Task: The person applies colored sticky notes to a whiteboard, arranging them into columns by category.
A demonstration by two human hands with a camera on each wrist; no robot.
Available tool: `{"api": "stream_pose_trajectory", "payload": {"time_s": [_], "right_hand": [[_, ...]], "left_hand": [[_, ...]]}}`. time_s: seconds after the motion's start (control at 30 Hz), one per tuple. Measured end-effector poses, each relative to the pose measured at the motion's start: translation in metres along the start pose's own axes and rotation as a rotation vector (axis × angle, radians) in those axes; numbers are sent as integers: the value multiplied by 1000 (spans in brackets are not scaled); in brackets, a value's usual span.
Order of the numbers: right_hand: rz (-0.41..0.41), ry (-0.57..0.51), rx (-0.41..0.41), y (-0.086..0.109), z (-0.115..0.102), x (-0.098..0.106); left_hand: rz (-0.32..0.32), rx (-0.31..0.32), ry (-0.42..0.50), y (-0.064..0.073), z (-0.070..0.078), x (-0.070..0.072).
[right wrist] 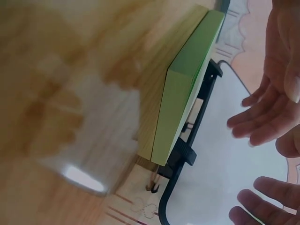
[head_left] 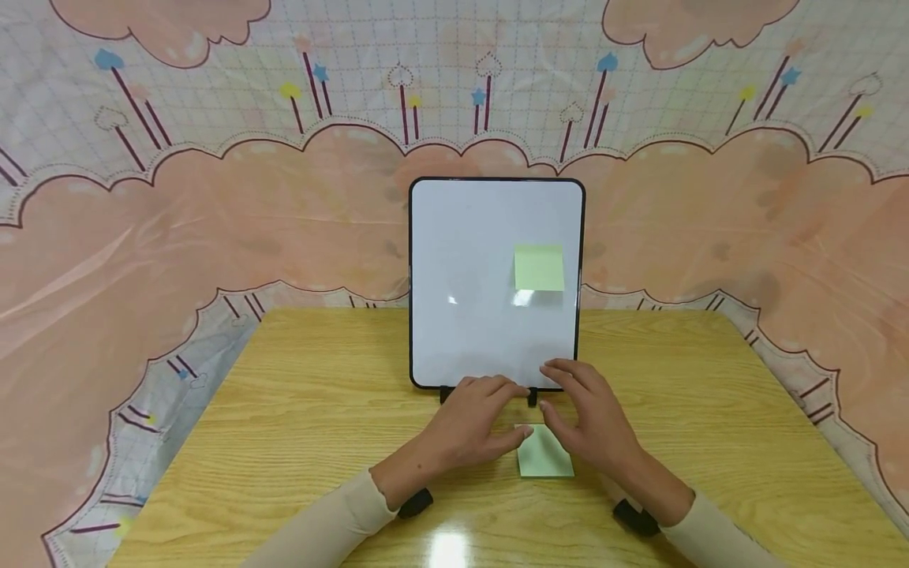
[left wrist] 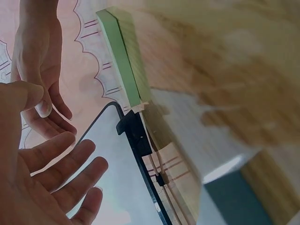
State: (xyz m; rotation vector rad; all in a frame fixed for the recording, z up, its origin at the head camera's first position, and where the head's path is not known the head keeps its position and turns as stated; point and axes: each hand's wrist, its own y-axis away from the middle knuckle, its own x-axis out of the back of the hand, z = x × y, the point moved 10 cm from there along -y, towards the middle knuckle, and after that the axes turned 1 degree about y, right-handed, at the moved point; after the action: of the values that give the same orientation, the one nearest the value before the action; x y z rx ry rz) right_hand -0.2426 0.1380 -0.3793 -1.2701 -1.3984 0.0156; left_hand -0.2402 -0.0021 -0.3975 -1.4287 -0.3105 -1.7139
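My left hand [head_left: 469, 426] and right hand [head_left: 595, 414] hover over the table, facing each other, fingers spread and slightly bent. Neither holds anything. Below and between them lies a pale green sticky note pad [head_left: 545, 459], partly covered by the fingers in the head view. Both wrist views show the pad's thick side edge [left wrist: 121, 58], flat on the wood, with the hands above it. Behind the hands stands a black-framed whiteboard [head_left: 469, 276], upright. One light green sticky note [head_left: 538, 268] clings to its right half, its lower edge hanging straight.
The whiteboard rests on a black stand [head_left: 533, 397] whose feet show under its lower edge. A wooden table [head_left: 319, 379] spreads out on all sides. Behind it hangs a patterned pink and white cloth [head_left: 284, 205]. Black straps [head_left: 415, 503] circle the wrists.
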Motion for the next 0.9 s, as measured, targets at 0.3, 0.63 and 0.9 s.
{"api": "stream_pose_trajectory", "payload": {"time_s": [0.3,0.63,0.9], "right_hand": [[-23,-5,-13,4,-1,3],[-79,-20,-36,10,-3,-1],[-138,-16,-47,15,-5,-6]], "left_hand": [[-25,-9,-44,3,2,-3],[-69,-10,-70,5,3,-10],[-109,3,-75,7,6,-16]]}}
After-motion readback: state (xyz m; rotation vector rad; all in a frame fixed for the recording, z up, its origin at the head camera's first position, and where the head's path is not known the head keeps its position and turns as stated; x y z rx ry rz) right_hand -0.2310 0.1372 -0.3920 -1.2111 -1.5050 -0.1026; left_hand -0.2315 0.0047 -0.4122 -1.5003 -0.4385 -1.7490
